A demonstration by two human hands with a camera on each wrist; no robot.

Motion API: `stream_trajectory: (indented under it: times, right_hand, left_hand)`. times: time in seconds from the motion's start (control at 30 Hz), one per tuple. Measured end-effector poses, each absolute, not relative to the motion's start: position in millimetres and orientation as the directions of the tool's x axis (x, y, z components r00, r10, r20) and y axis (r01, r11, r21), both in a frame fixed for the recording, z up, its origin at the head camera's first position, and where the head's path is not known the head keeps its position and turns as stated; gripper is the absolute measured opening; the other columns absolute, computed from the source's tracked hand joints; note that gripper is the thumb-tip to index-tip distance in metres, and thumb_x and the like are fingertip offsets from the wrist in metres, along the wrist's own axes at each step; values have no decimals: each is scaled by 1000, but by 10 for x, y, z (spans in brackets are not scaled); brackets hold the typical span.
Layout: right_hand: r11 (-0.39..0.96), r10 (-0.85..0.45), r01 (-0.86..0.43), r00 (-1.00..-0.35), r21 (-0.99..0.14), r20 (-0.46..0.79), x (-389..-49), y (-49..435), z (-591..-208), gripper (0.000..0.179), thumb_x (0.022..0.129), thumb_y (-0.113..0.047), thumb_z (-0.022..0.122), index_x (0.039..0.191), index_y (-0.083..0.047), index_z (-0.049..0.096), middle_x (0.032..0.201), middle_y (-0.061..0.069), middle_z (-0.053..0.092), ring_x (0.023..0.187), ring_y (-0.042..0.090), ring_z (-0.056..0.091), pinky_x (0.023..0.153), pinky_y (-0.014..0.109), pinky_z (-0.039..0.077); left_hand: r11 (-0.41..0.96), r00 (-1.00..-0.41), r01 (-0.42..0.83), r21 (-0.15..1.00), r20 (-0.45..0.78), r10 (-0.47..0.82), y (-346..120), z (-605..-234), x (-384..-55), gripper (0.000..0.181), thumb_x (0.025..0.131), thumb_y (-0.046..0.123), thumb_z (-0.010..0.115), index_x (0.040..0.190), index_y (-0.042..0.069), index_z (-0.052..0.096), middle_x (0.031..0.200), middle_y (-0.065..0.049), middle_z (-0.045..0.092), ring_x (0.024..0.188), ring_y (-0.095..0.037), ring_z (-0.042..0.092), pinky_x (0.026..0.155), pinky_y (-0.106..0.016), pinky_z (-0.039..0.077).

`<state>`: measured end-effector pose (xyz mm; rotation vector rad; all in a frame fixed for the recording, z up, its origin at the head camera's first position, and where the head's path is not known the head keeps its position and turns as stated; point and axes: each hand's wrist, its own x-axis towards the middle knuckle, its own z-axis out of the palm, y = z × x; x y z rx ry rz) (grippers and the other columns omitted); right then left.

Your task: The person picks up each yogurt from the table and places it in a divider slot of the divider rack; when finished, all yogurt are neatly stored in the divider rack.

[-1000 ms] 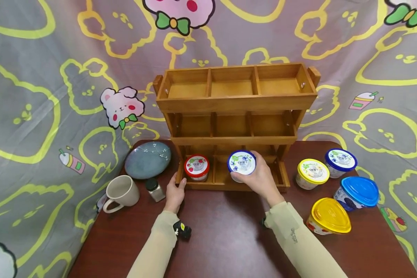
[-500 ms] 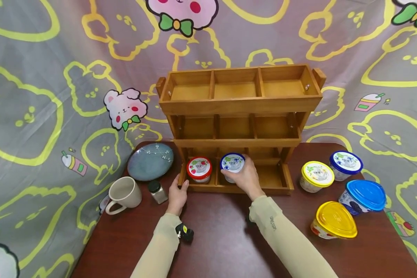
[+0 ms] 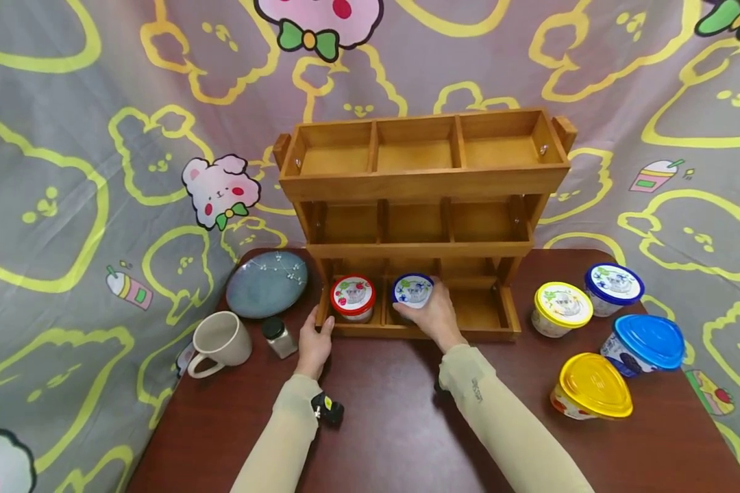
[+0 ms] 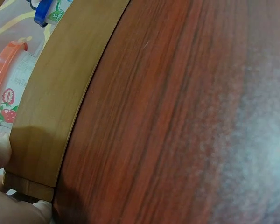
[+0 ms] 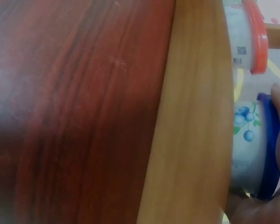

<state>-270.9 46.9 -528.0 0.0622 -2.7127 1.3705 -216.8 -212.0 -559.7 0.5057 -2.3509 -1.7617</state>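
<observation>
A three-tier wooden rack [image 3: 423, 177] stands at the back of the table. My right hand [image 3: 434, 316] grips a blue-lidded tub [image 3: 412, 290], printed with blueberries [image 5: 246, 125], at the bottom tier's middle compartment. To its left, a red-lidded tub [image 3: 353, 297] with strawberries [image 4: 8, 114] sits in the left compartment. My left hand [image 3: 314, 344] holds the rack's front left corner, thumb on the inner side and a fingertip outside, as the left wrist view shows. In the right wrist view the front board [image 5: 191, 112] hides the tubs' lower parts.
On the right stand a yellow-lidded tub [image 3: 563, 306], a blue-lidded tub [image 3: 614, 288], a tub with a bright blue lid [image 3: 649, 340] and one with a deep yellow lid [image 3: 595, 385]. At left are a blue-grey plate [image 3: 265, 286], a mug [image 3: 222, 340] and a black-capped jar [image 3: 279, 338].
My right hand has carried the blue-lidded tub left and down into the middle compartment; over the last half second it has barely moved. My left hand stays at the rack's corner.
</observation>
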Motion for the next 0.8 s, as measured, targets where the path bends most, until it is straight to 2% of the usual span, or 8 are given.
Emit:
stream_trajectory:
  times: [0.33, 0.57, 0.67, 0.8]
  right_hand:
    - [580, -15, -129, -989, -805, 148, -2709, 489, -5318, 108, 68, -44, 89, 146, 5, 32, 128, 25, 50, 117, 40, 52, 101, 52, 43]
    - [585, -3, -105, -992, -804, 127, -2710, 489, -5327, 111, 68, -47, 89, 148, 3, 30, 131, 25, 48, 120, 41, 50, 103, 52, 42]
    - [585, -8, -92, -994, -806, 108, -2704, 493, -5308, 114, 68, -49, 88, 150, 2, 28, 134, 26, 46, 122, 41, 48, 105, 53, 40]
    - [606, -36, -66, -998, -792, 56, -2647, 502, -5209, 125, 67, -54, 87, 155, 0, 16, 143, 29, 36, 129, 44, 43, 107, 56, 38]
  left_hand:
    - [241, -927, -188, 952, -91, -365, -2107, -5610, -2172, 56, 103, 18, 56, 152, 2, 35, 152, -22, 38, 139, -35, 35, 115, -49, 28]
    - [237, -929, -176, 955, -81, -361, -2115, -5602, -2163, 56, 102, 16, 56, 152, 1, 35, 151, -22, 39, 139, -35, 36, 115, -48, 28]
    - [244, -929, -170, 955, -72, -362, -2118, -5605, -2166, 56, 102, 16, 56, 152, 0, 35, 152, -23, 38, 140, -36, 33, 116, -48, 26]
    - [240, -930, -162, 957, -66, -362, -2127, -5620, -2173, 56, 102, 17, 57, 151, -1, 36, 153, -23, 37, 141, -36, 30, 116, -49, 24]
